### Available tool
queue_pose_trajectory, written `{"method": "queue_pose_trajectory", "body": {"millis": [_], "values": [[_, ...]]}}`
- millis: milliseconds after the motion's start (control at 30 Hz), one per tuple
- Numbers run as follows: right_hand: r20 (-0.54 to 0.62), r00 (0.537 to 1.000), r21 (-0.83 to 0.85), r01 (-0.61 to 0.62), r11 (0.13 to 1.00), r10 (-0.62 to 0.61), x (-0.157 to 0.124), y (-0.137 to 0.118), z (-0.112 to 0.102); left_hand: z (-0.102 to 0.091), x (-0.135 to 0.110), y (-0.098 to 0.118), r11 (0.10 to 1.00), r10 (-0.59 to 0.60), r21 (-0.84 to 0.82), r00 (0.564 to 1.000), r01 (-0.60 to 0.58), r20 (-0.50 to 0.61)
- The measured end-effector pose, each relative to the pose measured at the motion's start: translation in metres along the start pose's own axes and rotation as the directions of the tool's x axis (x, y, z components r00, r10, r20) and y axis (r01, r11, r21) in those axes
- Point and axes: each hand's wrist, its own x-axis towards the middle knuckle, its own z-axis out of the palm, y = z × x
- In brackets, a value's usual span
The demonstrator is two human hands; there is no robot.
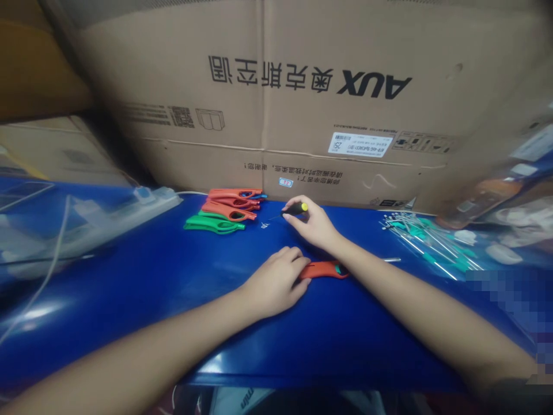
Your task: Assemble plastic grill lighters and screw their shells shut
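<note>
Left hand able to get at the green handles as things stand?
Probably yes: nothing seems to stand between the left hand and the green handles, though it likely must release the orange handle first.

One end of the orange lighter shell [320,269] is covered by the left hand [279,281], and its other end is overlapped by the right forearm [401,300]. The screwdriver [294,209] is partly concealed by the right hand [314,223]; its tip is too fine to be made out. The white bits [265,225] are too small to be identified. The power strip [158,203] is blurred, and the cardboard box [302,31] is cut off above.
</note>
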Motion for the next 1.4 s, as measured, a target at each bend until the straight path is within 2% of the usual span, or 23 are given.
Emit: {"method": "queue_pose_trajectory", "body": {"millis": [133, 300, 800, 867, 933, 1000, 1100, 1200, 1400], "values": [[-0.034, 0.999, 0.082, -0.033, 0.996, 0.036, 0.005, 0.010, 0.011, 0.001, -0.001, 0.000, 1.000, 0.009, 0.023, 1.000, -0.009, 0.009], [-0.053, 0.996, 0.146, -0.064, 0.987, 0.072, 0.003, 0.013, 0.014, 0.001, -0.001, -0.001, 0.999, 0.010, 0.033, 1.000, -0.010, 0.013], [-0.113, 0.988, 0.240, -0.075, 0.968, 0.104, -0.009, -0.002, 0.005, 0.002, 0.000, -0.001, 0.999, 0.020, 0.030, 1.000, -0.020, -0.013], [-0.129, 0.984, 0.265, -0.082, 0.961, 0.119, -0.011, -0.001, 0.004, -0.004, 0.003, -0.005, 1.000, -0.008, 0.023, 0.999, 0.009, -0.050], [-0.155, 0.978, 0.299, -0.087, 0.950, 0.138, -0.012, 0.001, 0.004, -0.014, 0.008, -0.013, 0.996, -0.071, 0.034, 0.987, 0.077, -0.142], [-0.189, 0.968, 0.339, -0.093, 0.936, 0.165, -0.013, 0.001, 0.003, -0.026, 0.013, -0.025, 0.978, -0.139, 0.119, 0.962, 0.171, -0.235], [-0.240, 0.946, 0.400, -0.106, 0.910, 0.216, -0.015, 0.001, 0.000, -0.040, 0.017, -0.044, 0.938, -0.227, 0.190, 0.928, 0.290, -0.297], [-0.286, 0.923, 0.447, -0.110, 0.888, 0.258, -0.015, 0.000, -0.004, -0.042, 0.017, -0.053, 0.895, -0.283, 0.253, 0.907, 0.366, -0.312], [-0.323, 0.898, 0.495, -0.108, 0.862, 0.298, -0.014, -0.004, -0.010, -0.029, 0.015, -0.052, 0.876, -0.306, 0.310, 0.923, 0.370, -0.235]]}}
